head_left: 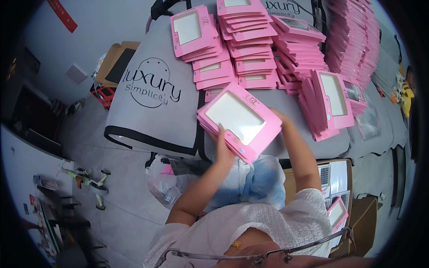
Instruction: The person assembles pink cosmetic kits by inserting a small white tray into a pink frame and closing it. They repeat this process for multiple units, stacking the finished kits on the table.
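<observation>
Between my two hands is a small stack of flat pink window boxes [239,118], held tilted in front of the couch edge. The top box has a large clear window with white behind it. My left hand [223,147] grips the stack's near left edge, its thumb lying over the front. At the far right edge my right hand [280,118] holds on, with most of its fingers hidden behind the boxes. Just beyond stand leaning rows of similar pink boxes [254,53], and another pink box group [333,100] leans to the right.
A grey couch cover [152,98] with black trim lies under the boxes. Tall pink stacks [353,40] rise at the far right. Beside my right arm is an open cardboard carton [364,221] with packages inside. A clear plastic bag [161,183] sits near my legs. A child's bike [89,183] stands left.
</observation>
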Demonstrator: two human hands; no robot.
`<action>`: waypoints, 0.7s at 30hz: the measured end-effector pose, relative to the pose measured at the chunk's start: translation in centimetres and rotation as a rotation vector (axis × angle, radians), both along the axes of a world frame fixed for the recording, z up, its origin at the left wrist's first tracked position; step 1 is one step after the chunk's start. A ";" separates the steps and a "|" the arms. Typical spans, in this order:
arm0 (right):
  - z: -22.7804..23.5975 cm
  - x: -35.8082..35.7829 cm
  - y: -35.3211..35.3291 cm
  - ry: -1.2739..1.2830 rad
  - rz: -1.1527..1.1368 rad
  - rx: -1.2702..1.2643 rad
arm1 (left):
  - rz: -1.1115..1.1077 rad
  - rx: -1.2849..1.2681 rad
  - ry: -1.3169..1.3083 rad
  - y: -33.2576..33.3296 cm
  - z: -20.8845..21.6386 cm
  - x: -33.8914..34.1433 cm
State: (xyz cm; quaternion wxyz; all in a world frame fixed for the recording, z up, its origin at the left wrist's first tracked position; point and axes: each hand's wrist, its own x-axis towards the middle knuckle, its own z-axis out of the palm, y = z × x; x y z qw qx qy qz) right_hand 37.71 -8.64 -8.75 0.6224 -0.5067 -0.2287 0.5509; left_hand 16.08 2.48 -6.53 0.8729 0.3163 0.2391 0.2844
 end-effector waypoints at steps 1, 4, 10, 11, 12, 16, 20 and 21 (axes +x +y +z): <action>0.1 0.5 -0.3 0.025 0.019 -0.037 | 0.034 0.010 0.033 -1.8 -0.3 -0.8; 4.1 -0.4 0.0 0.043 0.117 -0.193 | -0.006 -0.184 0.056 -5.8 -0.9 -2.6; 3.7 3.2 6.1 0.057 0.287 -0.087 | 0.014 -0.227 -0.016 -4.9 1.1 -1.2; 2.9 3.8 7.3 0.087 0.279 -0.049 | 0.043 -0.227 -0.034 -4.1 0.2 -0.8; 2.1 4.6 8.4 0.119 0.270 -0.021 | 0.036 -0.262 -0.036 -3.7 0.5 -0.6; -1.5 7.3 10.2 0.229 0.149 0.084 | -0.023 -0.345 -0.103 -1.7 2.1 0.3; 0.5 8.5 6.5 -0.179 -0.149 -0.165 | 0.000 -0.387 -0.082 0.0 3.8 0.9; 2.8 7.8 5.3 -0.339 -0.231 -0.256 | 0.029 -0.394 -0.058 0.5 3.9 0.8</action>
